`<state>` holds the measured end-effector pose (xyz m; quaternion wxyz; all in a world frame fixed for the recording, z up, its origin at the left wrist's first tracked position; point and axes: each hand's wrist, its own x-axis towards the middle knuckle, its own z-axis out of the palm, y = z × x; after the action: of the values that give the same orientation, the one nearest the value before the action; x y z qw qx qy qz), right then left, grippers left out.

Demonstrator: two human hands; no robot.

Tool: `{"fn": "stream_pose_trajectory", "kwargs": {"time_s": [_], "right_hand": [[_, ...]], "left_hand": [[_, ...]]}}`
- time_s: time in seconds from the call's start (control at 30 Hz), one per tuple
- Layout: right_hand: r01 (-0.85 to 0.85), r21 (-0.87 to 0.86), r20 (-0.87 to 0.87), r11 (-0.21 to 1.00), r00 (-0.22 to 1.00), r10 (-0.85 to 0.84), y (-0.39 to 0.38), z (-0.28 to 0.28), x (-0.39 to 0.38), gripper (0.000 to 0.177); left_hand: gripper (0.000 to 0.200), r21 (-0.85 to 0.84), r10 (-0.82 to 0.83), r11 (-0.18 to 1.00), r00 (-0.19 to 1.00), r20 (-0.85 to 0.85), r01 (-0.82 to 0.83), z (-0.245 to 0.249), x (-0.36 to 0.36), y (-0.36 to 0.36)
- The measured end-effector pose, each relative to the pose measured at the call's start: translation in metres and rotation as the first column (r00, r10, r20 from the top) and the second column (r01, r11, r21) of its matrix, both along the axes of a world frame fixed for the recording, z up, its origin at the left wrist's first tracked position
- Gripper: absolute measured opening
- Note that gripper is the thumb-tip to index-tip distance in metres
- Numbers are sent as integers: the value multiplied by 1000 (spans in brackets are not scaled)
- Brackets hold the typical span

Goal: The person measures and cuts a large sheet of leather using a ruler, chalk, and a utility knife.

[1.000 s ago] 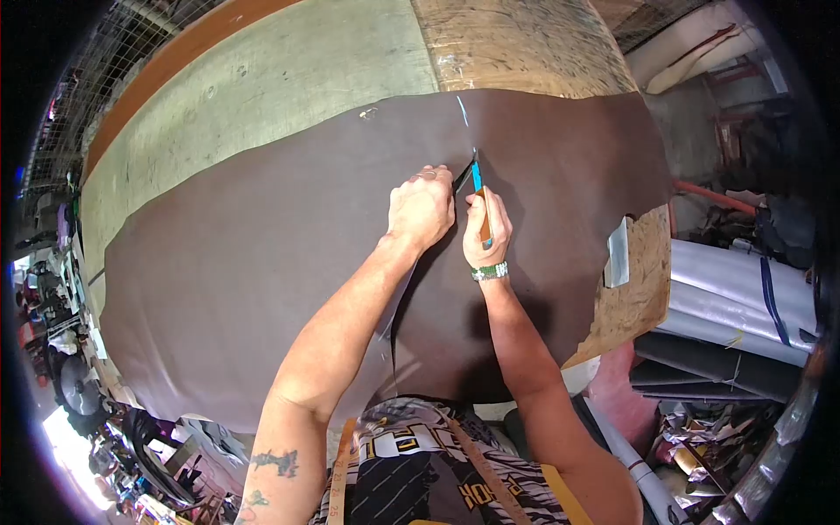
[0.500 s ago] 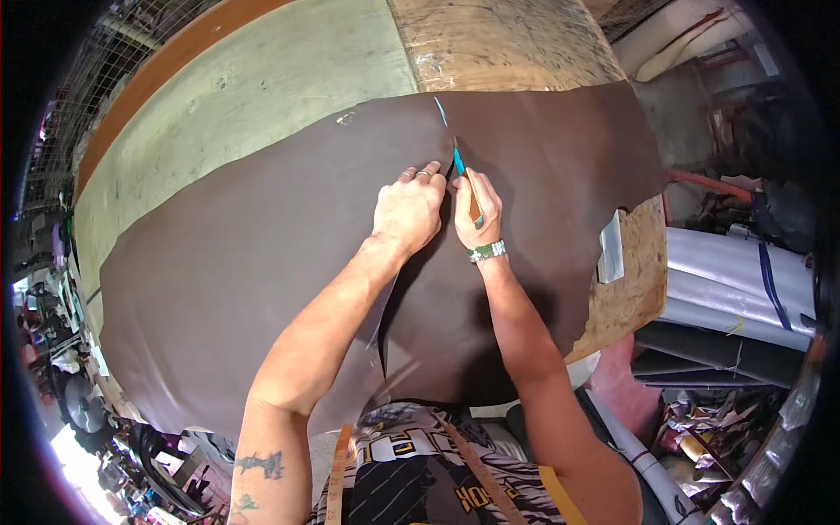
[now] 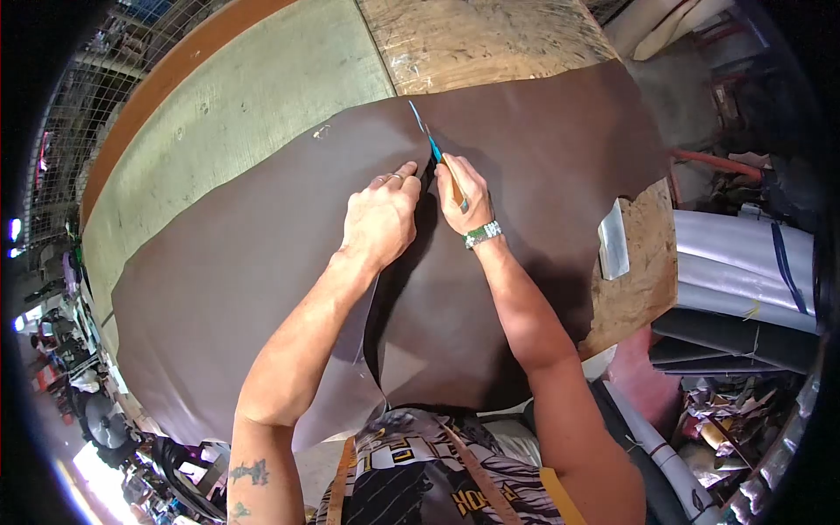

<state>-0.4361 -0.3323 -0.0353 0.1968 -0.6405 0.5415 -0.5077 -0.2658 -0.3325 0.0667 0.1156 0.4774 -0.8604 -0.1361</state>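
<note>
Nearing the far edge of the brown sheet [image 3: 236, 262], the right hand [image 3: 473, 194] clasped a knife [image 3: 436, 150]; the slit [image 3: 374, 337] had lengthened, leaving less uncut. The left hand [image 3: 382, 219] touched the sheet, its grip unclear; the counter [image 3: 254, 105] lay beneath.

White glare [image 3: 98, 477] at lower left, strong fisheye bending, black corners.

From here I can pick out an O or two in yellow on the dark shirt [image 3: 416, 481], no whole word; the tape measure's [image 3: 340, 481] marks are too small to read.
</note>
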Motion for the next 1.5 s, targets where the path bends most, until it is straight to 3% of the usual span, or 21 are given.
{"fn": "stream_pose_trajectory", "kwargs": {"time_s": [0.17,0.57,0.77,0.87,0.93,0.97,1.07,1.17,1.3,1.5], "right_hand": [[-15,-2,25,1000,1000,15,-16,-5,1,13],[23,-38,14,999,1000,-22,-57,-12,6,17],[39,-27,23,999,999,-38,-59,-6,9,15],[39,-124,-18,991,999,-42,-43,-9,13,14],[25,-7,-64,1000,998,-25,-42,-1,14,15],[27,-47,-70,999,997,-30,-44,-2,14,15],[15,-67,-12,998,1000,-16,-44,-10,13,15],[4,-91,-27,996,1000,-7,-43,-9,10,14],[10,-75,-19,997,1000,-11,-40,-8,11,16],[10,-27,-45,1000,999,-11,-47,-12,11,12]], "left_hand": [[17,-72,-30,997,1000,-8,30,-3,-1,-2],[12,-40,17,999,1000,8,-17,8,-1,-5],[13,71,160,985,987,0,-160,14,-1,-5],[18,162,236,950,953,190,-267,32,-5,-16],[22,69,285,950,934,214,-306,24,-15,-23],[24,15,310,947,925,219,-321,19,-24,-32],[29,-43,282,959,925,253,-281,-11,-38,-65],[31,125,209,960,940,269,-249,2,-40,-80],[34,18,72,997,981,179,-76,-4,-29,-83],[31,161,29,984,959,281,-77,-3,-37,-82]]}}
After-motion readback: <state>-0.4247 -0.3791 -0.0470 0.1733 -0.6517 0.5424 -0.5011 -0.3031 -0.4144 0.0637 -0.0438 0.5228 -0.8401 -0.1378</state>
